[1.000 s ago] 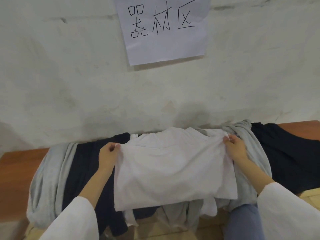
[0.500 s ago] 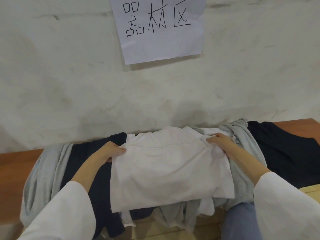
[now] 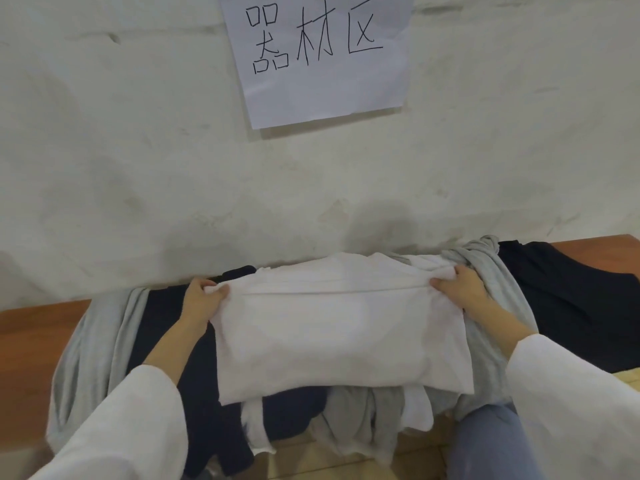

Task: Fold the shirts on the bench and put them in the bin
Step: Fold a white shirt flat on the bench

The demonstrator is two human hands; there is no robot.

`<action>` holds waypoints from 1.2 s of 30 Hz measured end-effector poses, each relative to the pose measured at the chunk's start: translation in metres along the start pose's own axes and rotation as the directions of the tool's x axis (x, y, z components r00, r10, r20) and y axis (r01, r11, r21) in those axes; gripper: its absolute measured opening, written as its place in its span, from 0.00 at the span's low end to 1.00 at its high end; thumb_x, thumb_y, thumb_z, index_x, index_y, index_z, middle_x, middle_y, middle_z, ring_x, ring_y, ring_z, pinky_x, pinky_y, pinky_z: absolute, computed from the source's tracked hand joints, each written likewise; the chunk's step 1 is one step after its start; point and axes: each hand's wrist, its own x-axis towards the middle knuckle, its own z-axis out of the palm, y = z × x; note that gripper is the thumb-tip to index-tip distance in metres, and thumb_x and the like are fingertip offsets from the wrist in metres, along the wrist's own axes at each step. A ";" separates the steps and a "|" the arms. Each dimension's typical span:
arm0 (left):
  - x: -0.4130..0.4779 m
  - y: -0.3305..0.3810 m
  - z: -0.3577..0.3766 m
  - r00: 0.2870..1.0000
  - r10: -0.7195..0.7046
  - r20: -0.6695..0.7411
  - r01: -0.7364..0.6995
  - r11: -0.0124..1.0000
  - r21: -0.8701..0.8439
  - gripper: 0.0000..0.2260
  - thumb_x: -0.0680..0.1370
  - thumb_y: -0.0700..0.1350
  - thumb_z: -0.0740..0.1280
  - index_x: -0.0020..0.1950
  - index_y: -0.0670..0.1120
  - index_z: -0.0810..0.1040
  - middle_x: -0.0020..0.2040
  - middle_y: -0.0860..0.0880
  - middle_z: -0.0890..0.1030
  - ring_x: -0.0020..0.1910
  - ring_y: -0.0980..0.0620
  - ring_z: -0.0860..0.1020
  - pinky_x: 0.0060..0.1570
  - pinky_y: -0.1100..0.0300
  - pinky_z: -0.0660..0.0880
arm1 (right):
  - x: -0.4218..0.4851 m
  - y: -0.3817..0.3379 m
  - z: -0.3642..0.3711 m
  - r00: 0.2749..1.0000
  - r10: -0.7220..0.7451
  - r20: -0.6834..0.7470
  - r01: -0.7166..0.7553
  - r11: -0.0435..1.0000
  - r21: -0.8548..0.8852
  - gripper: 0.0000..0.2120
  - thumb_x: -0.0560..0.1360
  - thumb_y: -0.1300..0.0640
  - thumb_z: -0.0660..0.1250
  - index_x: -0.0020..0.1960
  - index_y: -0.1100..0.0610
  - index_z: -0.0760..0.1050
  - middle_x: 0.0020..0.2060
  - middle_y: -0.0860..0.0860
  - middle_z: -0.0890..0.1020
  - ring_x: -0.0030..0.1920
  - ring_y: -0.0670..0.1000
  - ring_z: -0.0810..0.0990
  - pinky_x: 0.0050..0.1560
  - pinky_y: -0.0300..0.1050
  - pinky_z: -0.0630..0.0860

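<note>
Spreading outward again, left hand [image 3: 202, 299] and right hand [image 3: 457, 289] are pinching the white shirt's [image 3: 339, 341] far corners. The shirt is lying atop the shirt pile [image 3: 166, 334] on the surface [image 3: 34, 327] — even tension is keeping the crease straight.

A plain storage or equipment room: a rough whitewashed wall [image 3: 138, 161] carries a handwritten paper sign [image 3: 322, 88] reading 器材区, equipment area, above a brown wooden worktop [image 3: 34, 330] heaped with clothes [image 3: 571, 299], over a pale tiled floor [image 3: 311, 462].

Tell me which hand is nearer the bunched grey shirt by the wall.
Right. The right hand grips the white shirt just beside the bunched grey shirt; the left hand grips the opposite edge.
</note>
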 end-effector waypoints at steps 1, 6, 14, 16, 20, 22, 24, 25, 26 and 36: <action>-0.002 -0.004 -0.001 0.999 -0.038 0.012 0.039 0.997 -0.073 0.18 0.76 0.46 0.70 0.61 0.39 0.71 0.58 0.39 0.76 0.51 0.43 0.75 0.44 0.51 0.75 | -0.002 0.000 0.000 1.000 0.007 -0.021 -0.006 1.000 0.025 0.27 0.75 0.51 0.68 0.65 0.70 0.69 0.62 0.64 0.75 0.60 0.63 0.74 0.59 0.53 0.71; -0.044 -0.017 -0.014 0.953 -0.238 0.190 0.284 0.918 -0.275 0.15 0.80 0.50 0.63 0.52 0.37 0.75 0.45 0.37 0.79 0.40 0.41 0.79 0.35 0.52 0.75 | -0.028 0.015 -0.012 0.970 0.216 0.109 -0.234 0.954 0.190 0.27 0.76 0.44 0.65 0.61 0.67 0.72 0.48 0.63 0.79 0.43 0.61 0.79 0.39 0.52 0.78; -0.100 -0.035 -0.013 0.955 -0.115 0.275 0.068 0.983 0.173 0.11 0.77 0.45 0.67 0.39 0.39 0.76 0.40 0.44 0.76 0.37 0.51 0.73 0.36 0.61 0.68 | -0.086 0.030 -0.016 0.965 0.085 0.246 -0.142 0.965 0.221 0.14 0.77 0.53 0.65 0.51 0.66 0.72 0.46 0.58 0.76 0.44 0.56 0.76 0.47 0.50 0.74; -0.109 -0.034 -0.006 0.990 -0.052 0.130 0.054 0.998 -0.011 0.10 0.80 0.44 0.61 0.47 0.37 0.73 0.44 0.42 0.75 0.40 0.50 0.72 0.39 0.58 0.69 | -0.097 0.029 -0.007 0.997 0.048 0.067 -0.060 0.979 0.195 0.16 0.81 0.53 0.59 0.59 0.66 0.71 0.53 0.61 0.75 0.50 0.58 0.75 0.57 0.53 0.70; -0.127 -0.043 0.005 0.990 0.083 -0.110 -0.084 0.996 -0.002 0.10 0.83 0.45 0.54 0.56 0.38 0.67 0.44 0.42 0.72 0.41 0.47 0.72 0.39 0.55 0.70 | -0.119 0.035 0.003 0.997 -0.030 -0.077 0.040 0.991 0.131 0.21 0.82 0.55 0.55 0.70 0.67 0.63 0.64 0.63 0.71 0.64 0.62 0.69 0.62 0.50 0.64; -0.131 -0.049 -0.002 0.974 0.196 -0.114 -0.177 0.971 0.161 0.11 0.83 0.46 0.55 0.53 0.37 0.67 0.40 0.43 0.73 0.36 0.48 0.72 0.32 0.57 0.66 | -0.116 0.041 -0.005 0.994 -0.061 -0.092 0.070 0.993 0.097 0.18 0.82 0.55 0.56 0.66 0.67 0.67 0.61 0.63 0.74 0.60 0.62 0.72 0.59 0.50 0.66; -0.131 -0.057 -0.013 0.967 0.239 -0.087 -0.203 0.931 0.304 0.10 0.82 0.46 0.56 0.49 0.39 0.66 0.37 0.44 0.72 0.33 0.49 0.71 0.30 0.59 0.63 | -0.106 0.051 -0.016 0.990 -0.092 -0.106 0.094 0.995 0.014 0.15 0.81 0.55 0.57 0.59 0.67 0.72 0.56 0.64 0.78 0.52 0.60 0.75 0.51 0.48 0.67; -0.130 -0.063 -0.019 0.969 0.238 -0.060 -0.200 0.906 0.373 0.09 0.82 0.46 0.57 0.48 0.40 0.65 0.36 0.45 0.71 0.32 0.49 0.71 0.30 0.59 0.63 | -0.102 0.056 -0.020 0.991 -0.095 -0.090 0.092 0.995 -0.040 0.14 0.81 0.56 0.58 0.57 0.66 0.73 0.54 0.63 0.78 0.49 0.59 0.75 0.48 0.47 0.67; -0.130 -0.070 -0.022 0.975 0.219 -0.024 -0.186 0.876 0.445 0.09 0.82 0.46 0.57 0.47 0.41 0.65 0.36 0.45 0.72 0.32 0.49 0.72 0.30 0.58 0.64 | -0.100 0.062 -0.022 0.994 -0.090 -0.057 0.084 0.991 -0.104 0.14 0.81 0.56 0.58 0.57 0.66 0.73 0.54 0.63 0.79 0.49 0.58 0.75 0.47 0.46 0.67; -0.102 -0.047 -0.020 0.945 0.317 0.076 -0.306 0.781 0.545 0.19 0.78 0.49 0.64 0.68 0.47 0.67 0.59 0.43 0.73 0.44 0.51 0.75 0.39 0.60 0.70 | -0.087 0.045 -0.004 0.944 -0.289 -0.156 0.243 0.934 -0.262 0.20 0.74 0.56 0.66 0.64 0.58 0.69 0.60 0.57 0.73 0.57 0.57 0.73 0.57 0.51 0.72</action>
